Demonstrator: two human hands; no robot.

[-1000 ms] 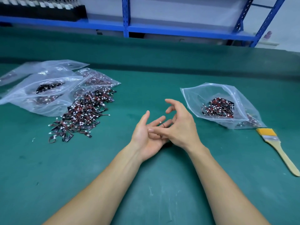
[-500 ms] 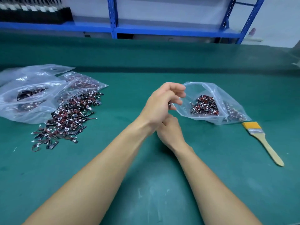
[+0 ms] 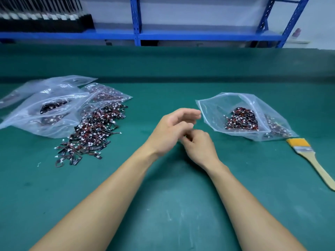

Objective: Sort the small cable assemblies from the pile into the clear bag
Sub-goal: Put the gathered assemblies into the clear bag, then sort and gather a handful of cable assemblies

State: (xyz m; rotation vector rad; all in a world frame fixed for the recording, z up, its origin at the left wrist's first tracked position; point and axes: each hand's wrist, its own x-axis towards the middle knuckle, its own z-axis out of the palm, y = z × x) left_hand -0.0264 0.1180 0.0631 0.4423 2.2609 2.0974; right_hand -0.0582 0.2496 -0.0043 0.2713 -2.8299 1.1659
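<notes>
Far left: plastic bags [image 3: 45,113], stacked, cut by frame edge. Beside them on green worktop [image 3: 163,205], loose cable assemblies [image 3: 90,131]: black tabs, red wires, white plugs. Centre: left hand [image 3: 172,131] motion-blurred, grip released. Then right hand [image 3: 199,149], fingers curled, partly hidden; grip contents indeterminate. Open clear bag [image 3: 213,109] holds more. Far right: brush [image 3: 304,149].

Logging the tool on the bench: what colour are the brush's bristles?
The bristles are yellow-orange; the head view shows them clearly.
</notes>
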